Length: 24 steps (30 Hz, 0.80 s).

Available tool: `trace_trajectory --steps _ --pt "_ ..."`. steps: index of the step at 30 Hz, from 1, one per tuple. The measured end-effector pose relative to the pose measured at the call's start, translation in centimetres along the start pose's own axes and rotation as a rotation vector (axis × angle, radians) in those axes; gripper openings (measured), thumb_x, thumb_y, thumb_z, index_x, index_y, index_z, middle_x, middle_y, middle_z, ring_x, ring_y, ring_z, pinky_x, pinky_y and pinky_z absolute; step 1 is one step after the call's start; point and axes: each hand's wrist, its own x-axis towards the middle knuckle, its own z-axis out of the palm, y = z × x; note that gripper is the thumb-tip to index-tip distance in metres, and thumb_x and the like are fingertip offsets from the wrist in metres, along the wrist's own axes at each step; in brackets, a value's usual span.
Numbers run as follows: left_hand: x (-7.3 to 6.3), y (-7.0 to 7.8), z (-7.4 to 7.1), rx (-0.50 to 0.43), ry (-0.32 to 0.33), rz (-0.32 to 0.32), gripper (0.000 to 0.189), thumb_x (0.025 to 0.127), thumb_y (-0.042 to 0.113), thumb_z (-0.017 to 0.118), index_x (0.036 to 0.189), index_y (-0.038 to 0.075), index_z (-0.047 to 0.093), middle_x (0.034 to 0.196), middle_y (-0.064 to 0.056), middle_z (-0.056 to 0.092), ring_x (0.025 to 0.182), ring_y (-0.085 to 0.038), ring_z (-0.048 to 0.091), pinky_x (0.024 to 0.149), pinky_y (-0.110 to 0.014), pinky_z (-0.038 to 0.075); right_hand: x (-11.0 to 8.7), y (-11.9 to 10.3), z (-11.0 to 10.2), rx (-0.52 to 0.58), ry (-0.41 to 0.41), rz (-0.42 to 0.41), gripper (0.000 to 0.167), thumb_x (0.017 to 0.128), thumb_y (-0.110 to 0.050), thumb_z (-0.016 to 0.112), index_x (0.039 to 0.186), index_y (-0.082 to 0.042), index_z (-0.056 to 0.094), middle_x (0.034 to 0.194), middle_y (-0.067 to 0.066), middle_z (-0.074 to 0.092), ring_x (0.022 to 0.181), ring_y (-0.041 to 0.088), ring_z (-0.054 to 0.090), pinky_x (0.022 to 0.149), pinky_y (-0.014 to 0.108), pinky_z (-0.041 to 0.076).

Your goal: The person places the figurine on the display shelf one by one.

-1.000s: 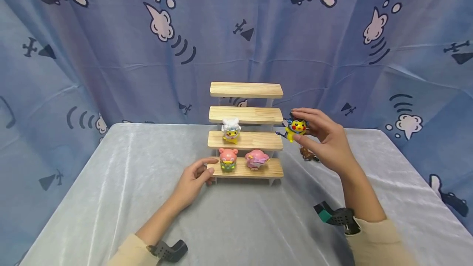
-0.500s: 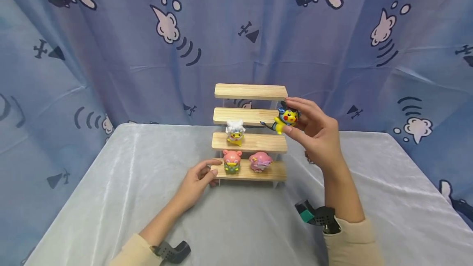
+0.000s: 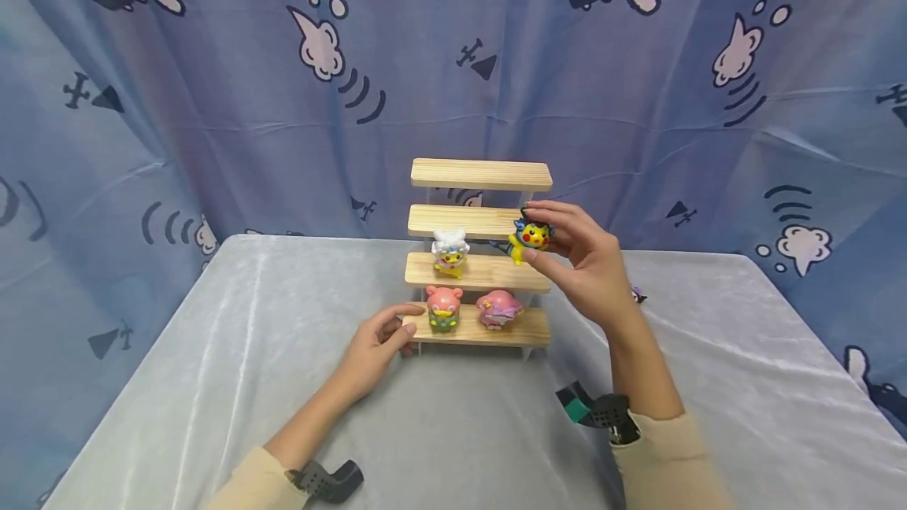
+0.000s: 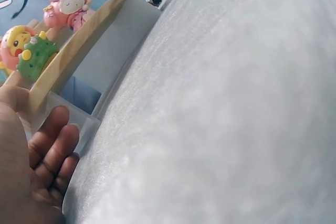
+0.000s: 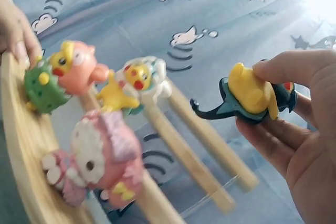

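My right hand [image 3: 584,266] pinches a yellow figurine in a dark blue costume [image 3: 530,236] between thumb and fingers. In the head view it overlaps the right end of the second shelf from the bottom; its dark curved tail shows in the right wrist view. My left hand [image 3: 375,345] grips the left end of the lowest board of a four-step wooden display stand [image 3: 527,329], thumb on top and fingers below. That board bears a pink-headed figurine in green [image 3: 443,309] and a pink figurine [image 3: 499,308]. One step up, at the left, stands a white-hatted yellow figurine [image 3: 449,252].
Both upper boards, such as the top shelf [image 3: 482,173], rise behind the figurines. A small dark object [image 3: 638,294] lies on the table past my right forearm. The pale tablecloth [image 3: 283,297] meets a blue patterned curtain [image 3: 425,85] behind.
My right hand has carried the yellow figurine leftward from beside the stand to over its right end. The left hand keeps its grip on the lowest board.
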Motion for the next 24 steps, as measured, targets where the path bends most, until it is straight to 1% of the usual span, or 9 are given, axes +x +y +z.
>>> trace_trajectory --steps 5,8,13,18,24 --pt "0.0 0.0 0.0 0.000 -0.002 0.008 0.029 0.104 0.021 0.058 0.130 0.012 0.064 0.073 -0.015 0.062 0.079 -0.015 0.069 0.072 -0.029 0.059 0.0 1.2 0.5 -0.037 -0.018 0.037 0.048 0.084 0.009 0.075 0.130 -0.002 0.065 0.135 0.008 0.059 0.108 0.003 0.066 0.092 0.015 0.055" --pt "0.0 0.1 0.0 0.003 -0.002 0.002 0.029 0.104 0.021 0.058 0.130 0.012 0.064 0.073 -0.014 0.062 0.079 -0.015 0.069 0.072 -0.029 0.059 0.0 1.7 0.7 -0.085 -0.027 0.041 0.045 0.085 0.005 0.076 0.129 -0.003 0.067 0.136 0.009 0.060 0.110 0.001 0.063 0.091 0.013 0.054" --pt "0.0 0.1 0.1 0.001 0.006 -0.006 0.029 0.103 0.020 0.059 0.130 0.011 0.064 0.074 -0.015 0.063 0.077 -0.013 0.069 0.072 -0.028 0.059 -0.1 2.6 1.2 -0.124 -0.045 0.030 0.041 0.086 0.003 0.077 0.125 -0.004 0.069 0.137 0.009 0.061 0.115 0.000 0.059 0.088 0.012 0.053" --pt "0.0 0.2 0.2 -0.008 0.014 -0.009 0.028 0.103 0.018 0.059 0.129 0.009 0.065 0.073 -0.016 0.062 0.077 -0.013 0.069 0.071 -0.028 0.059 -0.1 3.4 1.6 -0.125 -0.055 0.022 0.040 0.085 0.003 0.077 0.123 -0.004 0.070 0.136 0.010 0.061 0.118 -0.001 0.057 0.090 0.013 0.053" --pt "0.0 0.0 0.1 -0.003 0.006 0.002 0.028 0.103 0.019 0.058 0.130 0.010 0.064 0.074 -0.015 0.063 0.077 -0.012 0.068 0.071 -0.028 0.059 -0.2 4.0 1.9 -0.099 -0.049 0.030 0.038 0.083 0.005 0.078 0.120 -0.001 0.071 0.134 0.013 0.061 0.117 -0.001 0.058 0.091 0.013 0.054"
